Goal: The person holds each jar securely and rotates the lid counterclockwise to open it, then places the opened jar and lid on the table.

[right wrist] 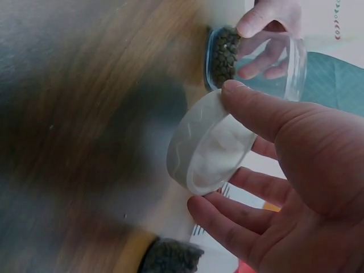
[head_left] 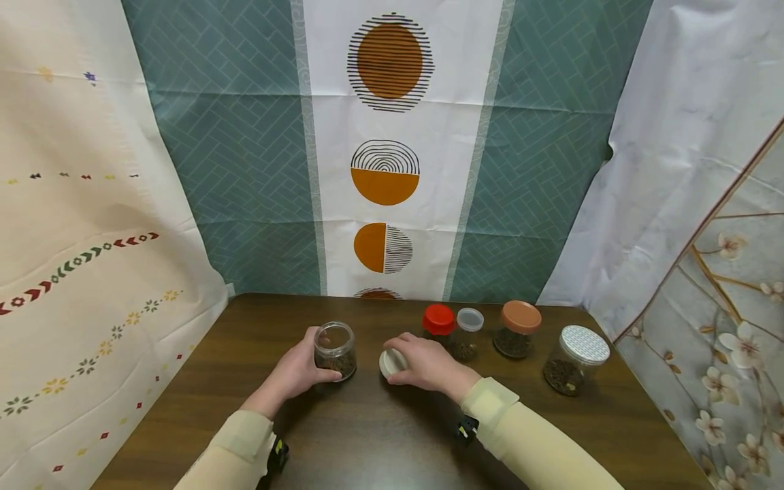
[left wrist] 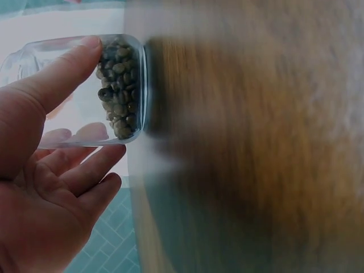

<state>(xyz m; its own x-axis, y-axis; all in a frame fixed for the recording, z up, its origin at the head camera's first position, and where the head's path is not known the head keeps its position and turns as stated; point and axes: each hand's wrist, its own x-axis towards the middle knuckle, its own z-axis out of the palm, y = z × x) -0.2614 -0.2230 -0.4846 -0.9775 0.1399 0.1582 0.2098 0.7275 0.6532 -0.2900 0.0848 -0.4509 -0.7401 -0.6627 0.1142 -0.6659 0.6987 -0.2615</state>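
My left hand (head_left: 299, 366) grips an uncovered clear jar (head_left: 335, 350), thumb on one side and fingers on the other. Small dark, bean-like pieces (left wrist: 119, 88) fill its lower part in the left wrist view. The jar stands upright at the table, its base close to or on the wood. To the right, my right hand (head_left: 429, 364) holds a round white lid (head_left: 392, 363) by its rim. In the right wrist view the lid (right wrist: 196, 149) is tilted, its hollow underside partly facing the palm. Lid and jar are apart.
Lidded jars with dark contents stand on the brown table (head_left: 343, 435) to the right: one with a red lid (head_left: 438, 318), one with a translucent lid (head_left: 469, 319), one with an orange lid (head_left: 521, 316), and one with a patterned white lid (head_left: 584, 344). A patterned curtain (head_left: 245, 136) hangs behind.
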